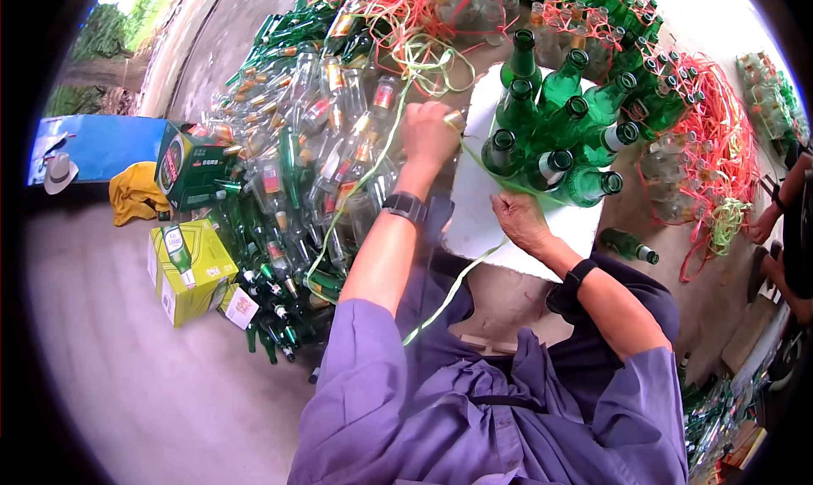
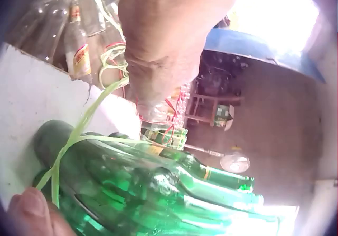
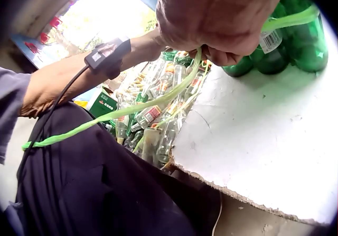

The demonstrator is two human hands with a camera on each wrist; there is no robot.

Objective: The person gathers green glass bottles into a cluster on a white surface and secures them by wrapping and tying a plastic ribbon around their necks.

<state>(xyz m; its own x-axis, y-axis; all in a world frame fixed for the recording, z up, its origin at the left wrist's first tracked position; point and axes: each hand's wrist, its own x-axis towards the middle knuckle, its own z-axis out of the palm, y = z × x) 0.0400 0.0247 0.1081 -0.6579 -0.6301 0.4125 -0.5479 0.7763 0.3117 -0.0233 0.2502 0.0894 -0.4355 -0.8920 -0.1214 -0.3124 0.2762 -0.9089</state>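
Several green bottles (image 1: 561, 91) stand grouped on a white board (image 1: 474, 206), a light-green plastic strap (image 2: 84, 121) running around them. My left hand (image 1: 430, 136), curled into a fist left of the bottles, grips one stretch of the strap; its fingertips are mostly hidden. At the group's near side my right hand (image 1: 520, 219) pinches the strap low against the bottles. In the right wrist view the right hand (image 3: 216, 22) has curled fingers, with a loose length of strap (image 3: 124, 111) trailing from it over a dark trouser leg.
Clear and green bottles (image 1: 284, 172) lie heaped to the left beside a yellow-green box (image 1: 193, 269) and a dark green carton (image 1: 190, 165). Red strap (image 1: 720, 138) and bundled bottles stand to the right. One green bottle (image 1: 625, 244) lies on the floor beside the board.
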